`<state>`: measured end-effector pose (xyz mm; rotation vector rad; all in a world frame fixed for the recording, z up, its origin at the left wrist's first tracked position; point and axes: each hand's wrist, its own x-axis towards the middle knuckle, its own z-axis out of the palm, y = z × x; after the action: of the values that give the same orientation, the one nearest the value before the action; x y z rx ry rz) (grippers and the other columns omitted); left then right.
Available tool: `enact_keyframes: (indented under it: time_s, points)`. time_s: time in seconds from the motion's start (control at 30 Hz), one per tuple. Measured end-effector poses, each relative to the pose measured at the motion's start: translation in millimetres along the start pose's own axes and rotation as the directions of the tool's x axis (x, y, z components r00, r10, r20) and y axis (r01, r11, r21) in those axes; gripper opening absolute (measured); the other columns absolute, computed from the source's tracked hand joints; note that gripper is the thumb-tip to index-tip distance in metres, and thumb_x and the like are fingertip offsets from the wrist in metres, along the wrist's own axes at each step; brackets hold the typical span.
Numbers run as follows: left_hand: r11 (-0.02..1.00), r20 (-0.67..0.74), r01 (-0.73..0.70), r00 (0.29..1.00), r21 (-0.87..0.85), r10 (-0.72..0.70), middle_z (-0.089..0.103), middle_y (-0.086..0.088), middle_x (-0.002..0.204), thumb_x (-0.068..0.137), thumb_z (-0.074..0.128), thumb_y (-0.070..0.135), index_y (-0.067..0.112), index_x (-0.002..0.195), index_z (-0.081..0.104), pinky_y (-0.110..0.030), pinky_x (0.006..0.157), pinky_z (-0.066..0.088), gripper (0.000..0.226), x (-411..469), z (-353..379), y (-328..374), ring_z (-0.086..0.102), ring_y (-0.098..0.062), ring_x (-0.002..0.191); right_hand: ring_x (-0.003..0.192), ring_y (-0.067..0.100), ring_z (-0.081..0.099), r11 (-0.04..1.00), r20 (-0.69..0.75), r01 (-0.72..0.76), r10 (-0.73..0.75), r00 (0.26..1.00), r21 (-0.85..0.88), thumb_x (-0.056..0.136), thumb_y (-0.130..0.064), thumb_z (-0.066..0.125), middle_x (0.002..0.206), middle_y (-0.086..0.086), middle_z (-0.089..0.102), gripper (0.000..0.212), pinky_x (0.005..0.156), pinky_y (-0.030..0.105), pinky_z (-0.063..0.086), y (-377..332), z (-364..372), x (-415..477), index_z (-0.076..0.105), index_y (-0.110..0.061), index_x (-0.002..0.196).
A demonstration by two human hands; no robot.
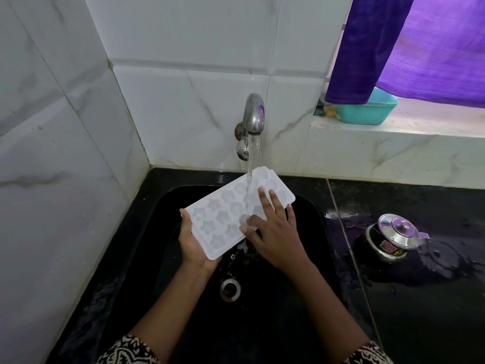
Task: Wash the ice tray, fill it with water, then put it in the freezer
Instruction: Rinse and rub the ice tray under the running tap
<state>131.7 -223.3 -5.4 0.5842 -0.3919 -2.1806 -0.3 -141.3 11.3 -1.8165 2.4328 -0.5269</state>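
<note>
A white ice tray (225, 214) with star- and round-shaped cells is held tilted over the black sink (309, 214). My left hand (193, 241) grips its near left end from below, thumb on the edge. My right hand (273, 227) lies flat on the tray's right part, fingers straight and spread. Water runs from the steel tap (253, 114) onto the far half of the tray, just left of my right fingers, and drips off the tray into the sink.
The sink drain (230, 289) sits below the tray. A small steel pot with a lid (393, 239) stands on the wet black counter at the right. A teal tub (367, 111) sits on the window ledge under a purple curtain (409, 48). Tiled walls close off the left and back.
</note>
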Motion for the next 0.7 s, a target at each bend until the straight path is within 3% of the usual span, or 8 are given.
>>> enact_keyframes:
  time_s: [0.07, 0.2, 0.37, 0.53, 0.6, 0.7]
  points:
    - [1.0, -0.009, 0.018, 1.0, -0.002, -0.018, 0.059, -0.02, 0.131, 0.091, 0.026, 0.07, 0.007, 0.135, 0.049, -0.052, 0.095, 0.049, 0.08, -1.6, 2.6, -3.2, 0.058, -0.039, 0.118, 0.142, 0.009, -0.019, 1.0, -0.041, -0.009, 0.009, 0.999, -0.007, 0.087, -0.064, 0.015, 0.158, -0.005, -0.006, 0.061, 0.114, 0.05, -0.004, -7.0, 1.6, 2.1, 0.06, -0.027, 0.102]
    - [1.0, -0.021, 0.014, 1.0, -0.007, -0.015, 0.059, -0.019, 0.13, 0.09, 0.027, 0.07, 0.007, 0.134, 0.05, -0.052, 0.094, 0.05, 0.08, 2.3, 1.7, 0.5, 0.059, -0.038, 0.117, 0.138, 0.006, -0.026, 0.999, 0.029, 0.039, -0.038, 0.999, -0.035, 0.085, -0.066, 0.012, 0.152, -0.011, -0.018, 0.067, 0.113, 0.046, -0.01, -11.5, 4.2, -3.5, 0.052, -0.026, 0.12]
    - [1.0, -0.018, 0.022, 1.0, 0.0, -0.022, 0.059, -0.02, 0.13, 0.091, 0.026, 0.07, 0.007, 0.133, 0.051, -0.054, 0.099, 0.045, 0.08, 0.2, -1.6, -7.4, 0.058, -0.039, 0.118, 0.14, 0.009, -0.021, 0.999, -0.029, -0.044, 0.044, 0.999, -0.003, 0.086, -0.063, 0.011, 0.158, -0.004, -0.005, 0.062, 0.114, 0.05, -0.003, -6.9, 2.4, -2.5, 0.059, -0.025, 0.099]
    - [1.0, -0.017, 0.014, 1.0, -0.006, -0.014, 0.056, -0.02, 0.134, 0.089, 0.028, 0.071, 0.007, 0.138, 0.046, -0.054, 0.098, 0.046, 0.083, 2.5, -6.3, -4.8, 0.055, -0.04, 0.121, 0.136, 0.004, -0.029, 0.999, 0.094, 0.0, -0.004, 0.996, 0.042, 0.081, -0.068, 0.01, 0.153, -0.012, -0.02, 0.071, 0.114, 0.048, -0.007, -9.9, 3.3, -10.8, 0.05, -0.028, 0.124]
    - [1.0, -0.002, 0.01, 1.0, -0.011, -0.01, 0.057, -0.021, 0.133, 0.09, 0.028, 0.071, 0.008, 0.137, 0.048, -0.054, 0.096, 0.048, 0.081, 2.7, -8.4, -5.1, 0.056, -0.04, 0.12, 0.137, 0.003, -0.025, 0.988, 0.055, -0.052, 0.044, 0.998, 0.147, 0.08, -0.068, 0.011, 0.152, -0.015, -0.016, 0.069, 0.115, 0.047, -0.003, -1.4, -1.2, -14.0, 0.057, -0.03, 0.114]
    - [0.999, 0.024, 0.038, 0.999, -0.007, -0.038, 0.055, -0.021, 0.134, 0.09, 0.027, 0.07, 0.009, 0.138, 0.047, -0.054, 0.099, 0.045, 0.081, 1.4, -7.0, -12.2, 0.054, -0.04, 0.122, 0.143, 0.007, -0.009, 0.965, -0.122, -0.096, 0.128, 0.984, 0.243, 0.085, -0.063, 0.022, 0.158, -0.008, 0.005, 0.057, 0.115, 0.046, 0.007, 5.5, -7.2, -13.2, 0.062, -0.027, 0.104]
